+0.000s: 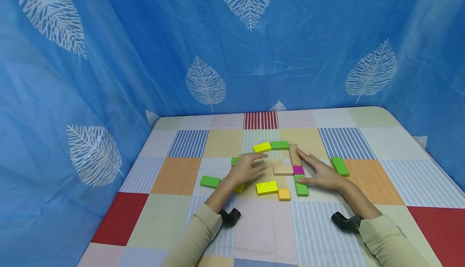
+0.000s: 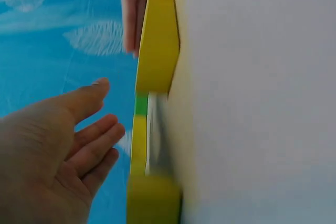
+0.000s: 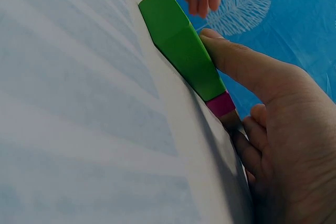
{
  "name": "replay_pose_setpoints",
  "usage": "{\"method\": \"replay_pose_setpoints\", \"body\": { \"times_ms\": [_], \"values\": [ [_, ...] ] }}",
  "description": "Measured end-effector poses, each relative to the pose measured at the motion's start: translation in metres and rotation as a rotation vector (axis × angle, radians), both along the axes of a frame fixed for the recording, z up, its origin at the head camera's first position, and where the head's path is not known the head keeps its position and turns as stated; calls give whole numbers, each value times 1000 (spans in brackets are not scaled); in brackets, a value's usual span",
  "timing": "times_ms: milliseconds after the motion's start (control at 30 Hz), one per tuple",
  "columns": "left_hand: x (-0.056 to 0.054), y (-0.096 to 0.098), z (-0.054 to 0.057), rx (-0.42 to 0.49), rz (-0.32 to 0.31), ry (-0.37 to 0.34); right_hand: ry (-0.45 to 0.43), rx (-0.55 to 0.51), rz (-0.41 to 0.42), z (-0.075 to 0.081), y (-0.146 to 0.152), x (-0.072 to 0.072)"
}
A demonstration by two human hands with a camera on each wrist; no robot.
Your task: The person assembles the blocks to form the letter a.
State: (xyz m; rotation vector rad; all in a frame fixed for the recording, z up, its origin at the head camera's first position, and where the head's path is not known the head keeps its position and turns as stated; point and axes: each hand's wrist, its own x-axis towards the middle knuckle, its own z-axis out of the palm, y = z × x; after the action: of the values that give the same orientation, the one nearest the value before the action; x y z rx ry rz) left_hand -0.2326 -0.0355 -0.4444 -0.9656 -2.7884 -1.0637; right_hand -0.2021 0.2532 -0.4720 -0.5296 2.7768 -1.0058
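My right hand (image 1: 324, 175) lies along the right side of a column of flat blocks. Its thumb rests on a green block (image 1: 301, 186), and its fingertips reach the upright wooden block (image 1: 296, 155). Between those two sits a small purple block (image 1: 298, 170), with another wooden block (image 1: 283, 170) extending left from the column. My left hand (image 1: 244, 170) hovers over the left part of the layout with loosely bent fingers and nothing in them. Partly hidden behind it are a green block (image 1: 234, 161) and a yellow block (image 1: 239, 188). In the left wrist view, a gap separates its fingers from the yellow blocks.
A yellow block (image 1: 262, 147) and a green block (image 1: 279, 145) run along the top of the layout. Below lie a yellow block (image 1: 267, 188) and a small orange block (image 1: 284, 194). Single green blocks stand apart at left (image 1: 210, 181) and right (image 1: 339, 166). Blue curtains surround the patchwork-covered table.
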Motion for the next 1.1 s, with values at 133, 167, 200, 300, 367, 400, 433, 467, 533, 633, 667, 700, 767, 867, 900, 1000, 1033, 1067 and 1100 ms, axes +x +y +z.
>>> {"method": "replay_pose_setpoints", "body": {
  "times_ms": [133, 167, 200, 300, 367, 400, 433, 467, 533, 633, 667, 700, 767, 867, 900, 1000, 1033, 1067, 1100],
  "values": [
    [-5, -24, 2, 34, 66, 33, 5, -4, 1, 0, 1, 0],
    [-6, -31, 2, 36, 87, 41, 6, -4, -1, 0, 1, 0],
    [-7, -37, 2, 39, 105, 49, 7, -4, 1, 0, 1, 0],
    [-10, -56, -1, 38, 149, 70, 7, -6, -1, 0, 0, 0],
    [-11, -66, -4, 33, 170, 57, 5, -7, 3, -1, 0, 0],
    [-11, -70, -5, 27, 177, 47, 4, -5, 4, -1, 0, -1],
    [-12, -73, -6, 21, 181, 33, 4, -6, 4, -1, -1, 0],
    [-12, -76, -7, 20, 179, 11, 6, -5, 5, -1, -1, -1],
    [-12, -79, -9, 7, 174, -18, 10, -5, 5, -1, -1, -1],
    [-12, -81, -11, -14, 168, -48, 11, -2, 5, 1, -1, 0],
    [-12, -80, -11, -20, 167, -52, 9, -1, 3, 1, -1, 0],
    [-12, -80, -11, -28, 169, -53, 5, -1, 0, 2, -1, 0],
    [-12, -80, -11, -46, 176, -53, -1, 3, -4, 3, -2, 0],
    [-11, -78, -10, -67, 183, -49, -1, 3, -5, 4, -2, 0],
    [-10, -78, -8, -72, 185, -51, -1, 3, -5, 4, -2, 0],
    [-6, -72, -3, -72, 196, -55, 3, 3, 2, 5, -1, 1],
    [-4, -69, -1, -68, 203, -57, 3, 2, 1, 5, -1, 1],
    [-1, -65, 0, -60, 209, -59, 1, 3, 0, 5, -1, 1],
    [2, -61, 2, -50, 218, -61, -1, 3, -1, 5, -1, 1]
  ]
}}
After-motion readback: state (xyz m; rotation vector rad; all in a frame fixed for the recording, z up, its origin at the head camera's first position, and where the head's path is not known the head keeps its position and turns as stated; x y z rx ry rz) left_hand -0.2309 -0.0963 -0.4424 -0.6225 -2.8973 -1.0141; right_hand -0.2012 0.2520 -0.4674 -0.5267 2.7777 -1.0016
